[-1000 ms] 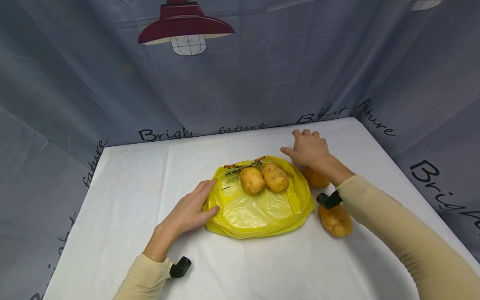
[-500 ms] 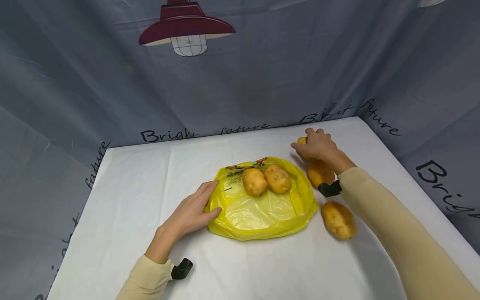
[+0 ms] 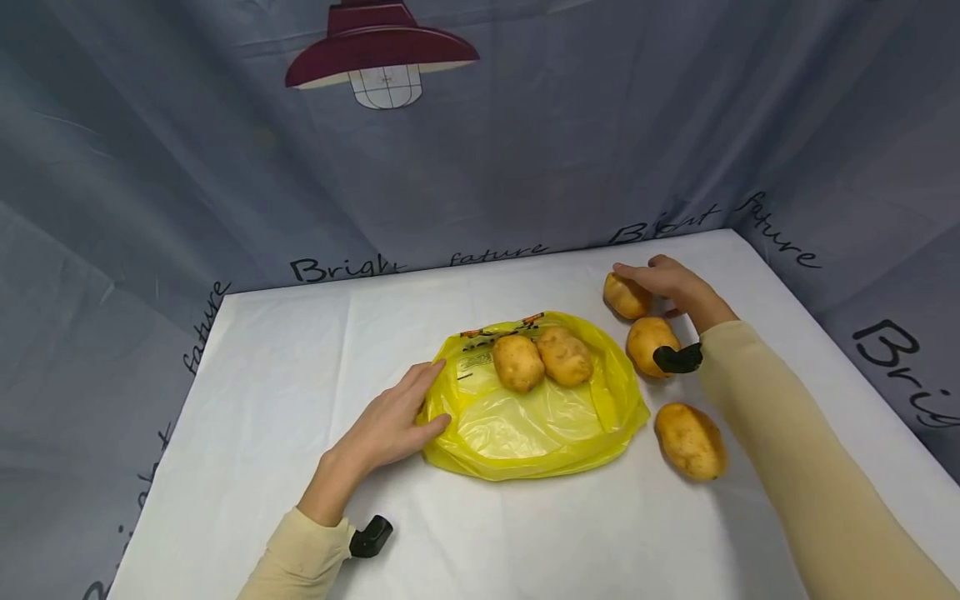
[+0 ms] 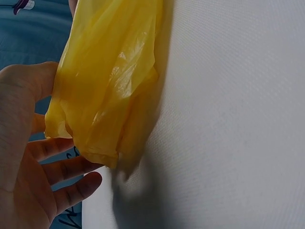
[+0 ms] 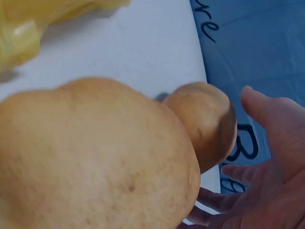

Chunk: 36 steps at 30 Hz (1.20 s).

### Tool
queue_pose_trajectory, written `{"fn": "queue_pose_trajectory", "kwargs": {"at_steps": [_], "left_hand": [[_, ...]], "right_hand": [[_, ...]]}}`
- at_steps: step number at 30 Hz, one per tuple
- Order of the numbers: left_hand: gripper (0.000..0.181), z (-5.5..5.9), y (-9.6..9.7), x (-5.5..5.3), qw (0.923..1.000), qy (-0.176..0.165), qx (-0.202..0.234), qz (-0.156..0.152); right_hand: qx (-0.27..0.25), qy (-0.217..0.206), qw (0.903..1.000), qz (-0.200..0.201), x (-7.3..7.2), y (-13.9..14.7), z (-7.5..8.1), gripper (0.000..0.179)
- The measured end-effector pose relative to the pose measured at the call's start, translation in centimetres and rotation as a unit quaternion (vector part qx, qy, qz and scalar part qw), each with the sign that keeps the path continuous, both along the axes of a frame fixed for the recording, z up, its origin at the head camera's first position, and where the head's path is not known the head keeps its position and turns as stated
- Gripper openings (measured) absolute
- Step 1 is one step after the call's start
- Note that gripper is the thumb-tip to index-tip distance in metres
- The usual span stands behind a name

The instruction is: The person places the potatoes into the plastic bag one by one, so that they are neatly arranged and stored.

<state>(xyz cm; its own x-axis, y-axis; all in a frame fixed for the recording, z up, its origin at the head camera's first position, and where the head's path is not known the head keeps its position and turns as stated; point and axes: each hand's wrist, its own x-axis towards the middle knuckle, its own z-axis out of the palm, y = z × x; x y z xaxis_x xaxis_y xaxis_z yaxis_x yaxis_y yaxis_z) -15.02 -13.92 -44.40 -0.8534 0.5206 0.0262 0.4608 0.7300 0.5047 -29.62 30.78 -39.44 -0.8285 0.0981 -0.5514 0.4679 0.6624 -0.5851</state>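
Observation:
A yellow plastic bag (image 3: 517,462) lies spread open on the white table, with two potatoes, a left one (image 3: 518,364) and a right one (image 3: 565,357), on it. My left hand (image 3: 393,421) rests at the bag's left rim, fingers extended and spread; the left wrist view shows the fingers (image 4: 71,167) against the thin plastic. My right hand (image 3: 678,287) is beside the back potato (image 3: 627,296), fingers apart. In the right wrist view a gap shows between thumb and that potato (image 5: 202,124). Nearer stands the middle potato (image 3: 651,343), large in the right wrist view.
A third loose potato (image 3: 691,442) lies near the right forearm, right of the bag. A grey printed curtain (image 3: 525,167) rises behind the table's back edge and along both sides. A black wrist camera mount (image 3: 677,358) overhangs the middle potato.
My right hand has come off the back potato and shifted right of it, uncovering it. My left hand stays at the bag's rim. The head view has shifted slightly.

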Motion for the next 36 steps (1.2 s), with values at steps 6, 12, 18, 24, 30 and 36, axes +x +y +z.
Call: {"fn": "queue_pose_trajectory", "kwargs": {"at_steps": [6, 12, 18, 24, 30, 36], "left_hand": [[0.078, 0.0, 0.1, 0.0, 1.0, 0.004, 0.003, -0.002], [0.078, 0.2, -0.1, 0.2, 1.0, 0.001, -0.001, 0.003], [0.077, -0.1, -0.1, 0.2, 1.0, -0.004, -0.004, 0.004], [0.077, -0.3, 0.0, 0.2, 1.0, -0.003, -0.003, 0.001], [0.077, 0.0, 0.0, 0.2, 1.0, -0.002, -0.004, -0.001], [0.077, 0.3, -0.1, 0.2, 0.9999, -0.009, -0.005, -0.001]], "right_hand": [[-0.038, -0.02, 0.9991, -0.006, -0.3, 0.2, -0.3, 0.122], [-0.013, -0.015, 0.9985, 0.051, -0.3, -1.3, -0.6, 0.112], [-0.018, 0.002, 0.9987, 0.047, -0.3, -2.0, -1.1, 0.102], [-0.104, 0.017, 0.9936, 0.042, -0.2, -2.1, -0.8, 0.097], [-0.182, 0.03, 0.9821, 0.037, -0.2, -3.0, 0.5, 0.085], [-0.209, 0.027, 0.9762, 0.053, 0.1, -3.7, 1.9, 0.085]]}}
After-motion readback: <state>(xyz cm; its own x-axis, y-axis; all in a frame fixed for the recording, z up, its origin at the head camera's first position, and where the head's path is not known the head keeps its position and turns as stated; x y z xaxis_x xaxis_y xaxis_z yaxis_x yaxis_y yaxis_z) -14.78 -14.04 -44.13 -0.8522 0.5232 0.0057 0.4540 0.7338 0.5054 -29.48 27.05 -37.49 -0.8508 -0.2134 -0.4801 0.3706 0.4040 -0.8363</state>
